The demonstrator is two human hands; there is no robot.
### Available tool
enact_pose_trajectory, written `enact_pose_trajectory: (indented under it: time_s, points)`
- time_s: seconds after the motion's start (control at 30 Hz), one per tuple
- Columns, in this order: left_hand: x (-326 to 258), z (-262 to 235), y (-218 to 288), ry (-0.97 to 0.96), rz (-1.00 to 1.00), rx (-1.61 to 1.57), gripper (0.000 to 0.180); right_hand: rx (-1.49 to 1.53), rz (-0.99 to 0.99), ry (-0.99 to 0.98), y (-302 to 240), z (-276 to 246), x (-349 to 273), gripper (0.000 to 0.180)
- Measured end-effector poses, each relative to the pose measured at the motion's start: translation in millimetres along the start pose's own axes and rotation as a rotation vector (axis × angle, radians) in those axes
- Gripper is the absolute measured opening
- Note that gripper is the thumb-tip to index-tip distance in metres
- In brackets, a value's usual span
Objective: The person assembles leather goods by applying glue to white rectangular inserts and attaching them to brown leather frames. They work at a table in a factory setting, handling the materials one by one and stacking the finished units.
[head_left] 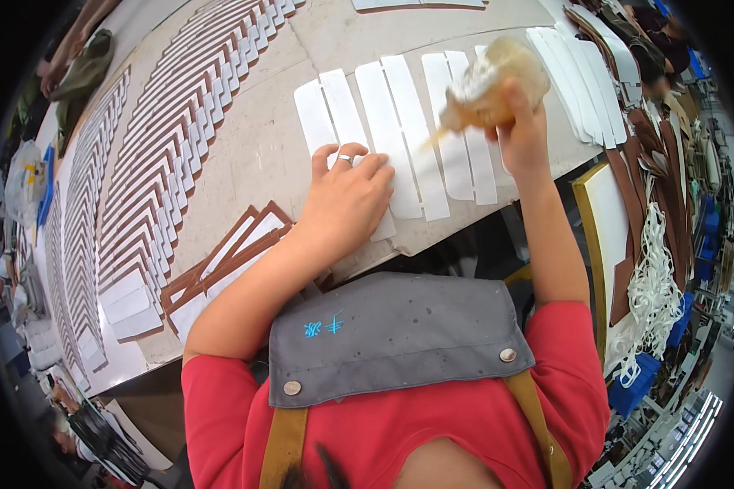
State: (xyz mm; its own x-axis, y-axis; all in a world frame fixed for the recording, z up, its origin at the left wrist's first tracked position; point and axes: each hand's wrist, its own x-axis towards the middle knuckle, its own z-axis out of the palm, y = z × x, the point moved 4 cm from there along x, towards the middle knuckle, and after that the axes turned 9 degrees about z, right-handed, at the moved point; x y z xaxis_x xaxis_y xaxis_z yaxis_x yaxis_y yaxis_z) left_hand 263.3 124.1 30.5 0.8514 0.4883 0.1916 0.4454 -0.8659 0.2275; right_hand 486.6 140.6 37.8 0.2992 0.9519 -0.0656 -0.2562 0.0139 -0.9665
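Right hand [520, 134] clutching one glue bottle [491, 81] (nozzle down), left hand [347, 196] pressing strips [400, 134]

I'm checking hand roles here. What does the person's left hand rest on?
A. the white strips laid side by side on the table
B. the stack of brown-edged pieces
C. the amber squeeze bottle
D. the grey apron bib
A: the left hand lies flat, palm down, on the white strips, while the right hand holds the amber squeeze bottle.

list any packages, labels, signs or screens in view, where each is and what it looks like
Squeeze bottle: in the right hand, over the white strips; rounded, amber and cloudy white, nozzle pointing down-left.
Apron mark: small blue embroidered characters on the grey apron bib, lower centre.
Clear plastic bag: far left edge, crumpled, contents unclear.
No signs or screens in view.
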Motion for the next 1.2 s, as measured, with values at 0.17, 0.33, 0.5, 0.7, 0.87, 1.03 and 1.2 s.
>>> enact_pose_trajectory:
  time_s: [0.17,0.33,0.5,0.7,0.87,1.03,1.2]
  points:
    - [0,2,-3,-0.01,0.012,0.061,0.016,-0.207,-0.272,-0.008,-9,15,66,0.041]
    - [-1,1,-3,-0.006,0.028,0.076,0.016,-0.24,-0.288,-0.048,-3,28,102,0.036]
    - [-2,4,-4,-0.003,0.02,0.056,0.017,-0.274,-0.244,-0.017,-1,31,104,0.035]
    - [0,2,-2,-0.011,0.022,0.072,0.017,-0.256,-0.128,0.013,8,15,77,0.039]
    - [1,3,-2,-0.012,0.017,0.08,0.016,-0.288,-0.006,-0.029,10,4,34,0.048]
    - [0,3,-1,0.021,0.022,0.059,0.016,-0.272,0.068,-0.114,15,-11,-12,0.054]
    - [0,3,0,0.022,0.026,0.081,0.016,-0.27,-0.225,-0.256,-1,-5,-50,0.074]
